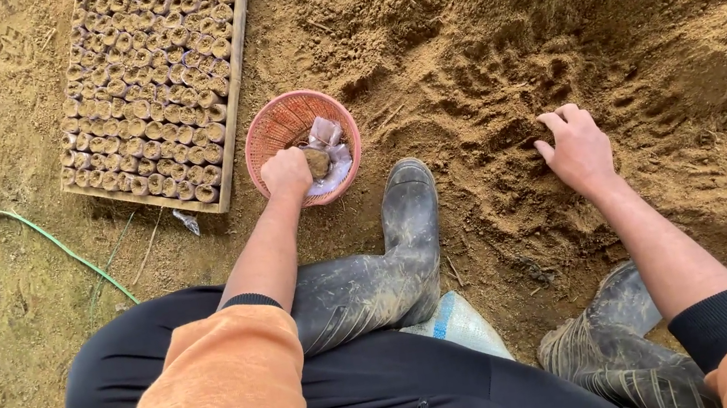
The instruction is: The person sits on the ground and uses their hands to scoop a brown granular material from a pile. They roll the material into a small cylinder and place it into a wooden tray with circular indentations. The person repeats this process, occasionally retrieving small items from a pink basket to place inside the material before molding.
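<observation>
- A green stem lies on the bare ground at the far left.
- A wooden tray sits far left, packed with rows of small soil-filled tubes.
- A pink basket stands just right of the tray's near corner, on the soil, with clear plastic bags inside.
- The left hand rests at the basket's near rim, fingers curled shut around a small soil-filled bag that sits inside the basket.
- A muddy rubber boot points far, just right of the basket; a white sack shows beneath the knee.
- The right hand lies on the loose soil pile at right, fingers bent and dug into the dirt; whether it holds any soil I cannot tell.
- A second boot is near right, below that arm.
- Orange sleeves with dark cuffs fill the near edge.
</observation>
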